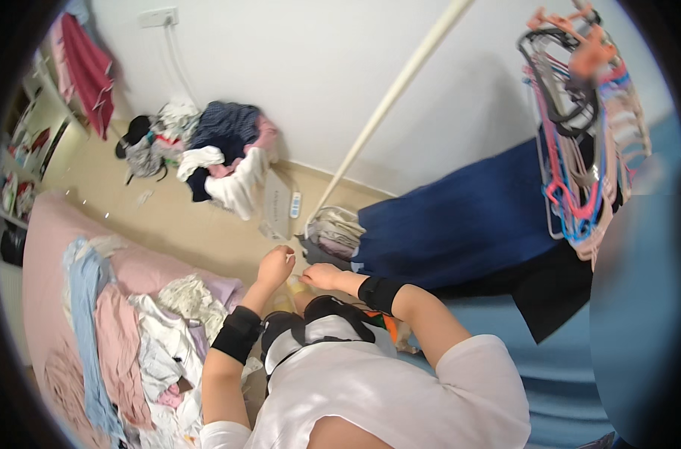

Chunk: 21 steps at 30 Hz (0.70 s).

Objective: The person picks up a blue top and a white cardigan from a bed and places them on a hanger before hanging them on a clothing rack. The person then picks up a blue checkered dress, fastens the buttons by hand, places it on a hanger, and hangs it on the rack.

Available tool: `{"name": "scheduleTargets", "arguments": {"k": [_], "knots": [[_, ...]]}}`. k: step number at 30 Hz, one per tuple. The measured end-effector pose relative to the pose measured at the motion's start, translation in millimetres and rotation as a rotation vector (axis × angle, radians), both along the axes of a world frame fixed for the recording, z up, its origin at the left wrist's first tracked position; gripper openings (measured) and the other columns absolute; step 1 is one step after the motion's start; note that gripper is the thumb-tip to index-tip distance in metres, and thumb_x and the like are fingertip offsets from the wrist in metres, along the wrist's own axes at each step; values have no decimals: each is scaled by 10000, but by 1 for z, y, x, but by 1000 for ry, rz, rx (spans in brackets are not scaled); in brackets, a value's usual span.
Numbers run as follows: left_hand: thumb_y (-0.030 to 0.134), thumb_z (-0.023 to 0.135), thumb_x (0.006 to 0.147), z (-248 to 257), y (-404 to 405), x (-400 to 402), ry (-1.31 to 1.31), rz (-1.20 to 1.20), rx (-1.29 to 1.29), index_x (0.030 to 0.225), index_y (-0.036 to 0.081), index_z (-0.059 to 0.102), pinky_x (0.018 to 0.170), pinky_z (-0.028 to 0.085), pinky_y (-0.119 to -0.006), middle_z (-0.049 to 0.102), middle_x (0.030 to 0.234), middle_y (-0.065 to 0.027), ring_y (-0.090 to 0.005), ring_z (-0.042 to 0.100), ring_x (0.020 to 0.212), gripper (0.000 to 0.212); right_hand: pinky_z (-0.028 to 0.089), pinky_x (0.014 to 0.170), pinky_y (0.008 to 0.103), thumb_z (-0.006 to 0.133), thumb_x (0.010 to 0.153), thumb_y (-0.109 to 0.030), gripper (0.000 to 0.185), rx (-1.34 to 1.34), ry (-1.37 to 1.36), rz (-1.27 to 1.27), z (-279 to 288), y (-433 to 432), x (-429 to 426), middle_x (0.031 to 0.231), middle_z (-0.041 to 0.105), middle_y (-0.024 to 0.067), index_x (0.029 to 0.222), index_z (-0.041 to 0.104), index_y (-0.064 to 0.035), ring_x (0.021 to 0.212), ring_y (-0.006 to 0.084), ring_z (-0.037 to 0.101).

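Just above the slippers, my left hand [276, 265] has its fingers curled, and nothing plain shows in it. My right hand [320, 275] is close beside it on the right, fingers bent, apart from the left; whether it pinches anything small cannot be made out. Beyond the hands stands a grey basket [319, 253] with folded light cloths [337, 231]. A dark blue cloth [452, 219] spreads to the right of the basket. On the left, rumpled clothes [119, 342] in blue, pink and white lie on a pink bed cover [144, 266].
A white pole [393, 98] slants up from beside the basket. Clothes hangers [576, 140] hang in a bunch at upper right. A heap of clothes [228, 151] sits by the wall, near a white box [276, 205]. Black fabric [534, 292] lies over blue fabric [486, 331] at right.
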<state>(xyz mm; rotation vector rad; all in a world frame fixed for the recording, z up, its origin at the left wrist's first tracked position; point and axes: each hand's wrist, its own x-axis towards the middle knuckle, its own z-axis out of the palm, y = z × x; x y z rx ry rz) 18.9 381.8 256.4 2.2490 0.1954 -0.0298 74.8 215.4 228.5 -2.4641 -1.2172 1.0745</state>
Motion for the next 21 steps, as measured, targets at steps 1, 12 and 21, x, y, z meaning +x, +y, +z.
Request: {"name": "scheduleTargets", "arguments": {"k": [1,12,21], "knots": [[150,568,729,1,5,0,-5,45,17,859,32,594,727,456,-388,589,882,-143,-303,575,802,178,448,729,435,414,851,-400,406,-30,18,66,3,10,1,877,605,172,845,620,-51,850,336,572],[136,548,685,-21,56,-6,17,532,195,793,28,608,727,448,-405,580,839,-146,-318,561,798,164,438,733,440,456,816,-305,323,83,32,80,-84,52,108,872,590,206,842,603,-18,835,382,548],[149,565,696,-44,100,-141,163,1052,148,811,47,614,703,451,-405,571,827,-150,-333,555,792,161,470,684,323,498,800,-229,294,-29,468,286,-122,178,94,802,641,147,870,615,31,741,228,615]]}}
